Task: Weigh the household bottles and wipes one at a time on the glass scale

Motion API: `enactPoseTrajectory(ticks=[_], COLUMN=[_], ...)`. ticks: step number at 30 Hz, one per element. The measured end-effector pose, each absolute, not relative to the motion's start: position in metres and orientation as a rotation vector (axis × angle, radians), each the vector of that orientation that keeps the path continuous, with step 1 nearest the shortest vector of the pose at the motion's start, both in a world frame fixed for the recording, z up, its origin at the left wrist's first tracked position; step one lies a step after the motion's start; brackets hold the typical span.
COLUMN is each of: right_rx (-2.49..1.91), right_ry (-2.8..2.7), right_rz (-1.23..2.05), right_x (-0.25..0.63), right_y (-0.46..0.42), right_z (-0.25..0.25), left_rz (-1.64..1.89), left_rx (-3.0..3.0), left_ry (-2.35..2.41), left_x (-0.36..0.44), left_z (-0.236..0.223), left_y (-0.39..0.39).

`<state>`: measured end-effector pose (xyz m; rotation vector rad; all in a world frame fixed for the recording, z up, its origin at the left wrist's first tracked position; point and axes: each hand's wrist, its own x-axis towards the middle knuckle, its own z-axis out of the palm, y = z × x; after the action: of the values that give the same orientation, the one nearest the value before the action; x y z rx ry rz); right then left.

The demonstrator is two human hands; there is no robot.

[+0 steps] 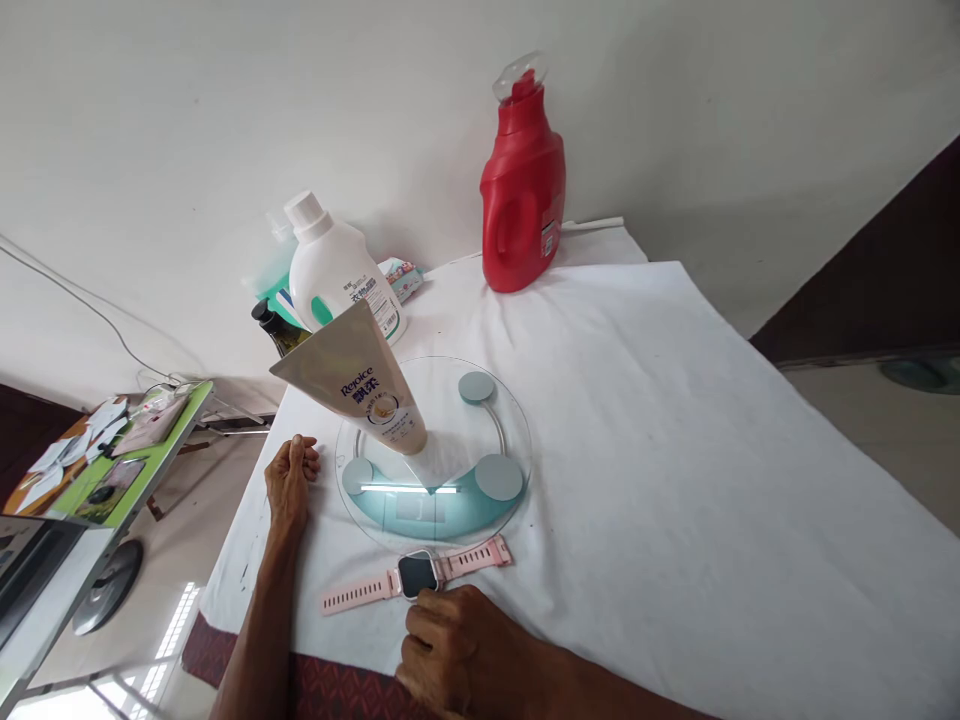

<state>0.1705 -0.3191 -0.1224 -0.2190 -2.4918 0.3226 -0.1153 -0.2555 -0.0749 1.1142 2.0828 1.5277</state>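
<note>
A round glass scale (495,430) lies on the white cloth, and a beige Rejoice tube (365,385) stands cap-down on it. In front of the scale lies a pink smartwatch (417,576) with its straps spread flat. My right hand (450,650) is curled, with a fingertip touching the near edge of the watch face. My left hand (289,480) rests on the cloth just left of the scale, fingers curled in a loose fist, holding nothing that I can see.
A red detergent jug (523,190) stands at the back by the wall. A white bottle (341,270), a dark small bottle (277,328) and a green pack stand at the back left. A green side table (120,460) with papers is left of the table.
</note>
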Motion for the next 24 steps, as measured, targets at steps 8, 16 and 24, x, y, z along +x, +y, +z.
enactPoseTrajectory(ticks=[8,16,24], right_rx=[-0.269,-0.28,-0.217], right_ry=[-2.486,-2.47,-2.528], right_rz=[0.285,0.294,0.303], right_x=[0.156,0.144,0.152], right_y=[-0.325,-0.328,-0.322], right_z=[-0.143,-0.153,-0.141], left_rz=[1.661,1.325,1.907], left_rx=[1.592,1.617,1.431], left_ry=[1.983,1.867,1.973], left_x=[-0.075,0.009,-0.033], left_z=[-0.01,0.019,0.035], left_y=[-0.266,-0.244,-0.24])
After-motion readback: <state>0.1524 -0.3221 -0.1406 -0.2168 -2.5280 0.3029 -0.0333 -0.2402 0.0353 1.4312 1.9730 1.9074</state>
